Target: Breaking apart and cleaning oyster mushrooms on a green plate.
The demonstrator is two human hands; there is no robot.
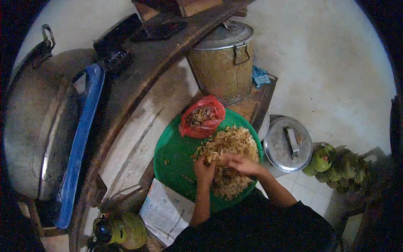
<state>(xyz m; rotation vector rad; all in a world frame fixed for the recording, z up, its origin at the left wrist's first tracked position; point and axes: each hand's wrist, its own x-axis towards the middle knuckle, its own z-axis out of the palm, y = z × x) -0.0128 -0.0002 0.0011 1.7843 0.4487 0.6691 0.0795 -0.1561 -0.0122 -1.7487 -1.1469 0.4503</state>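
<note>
On green tray (172, 145), noted shredded heap (238, 140), tangled, pale brown. Saw left grip (204, 169) and right grip (243, 164) part-curled, close together over it; couldn't make out contents.

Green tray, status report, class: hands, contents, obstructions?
Left hand, right hand close together at shredded heap. Heap on right of green tray. Red bag near far rim, clear of hands.

Watching remotely, I'd call this a kitchen: a tall, lidded cylindrical metal pot (222, 71) far, a huge rounded grey metal vessel (29, 130) left, a squat green gas cylinder (128, 231) near left.
</note>
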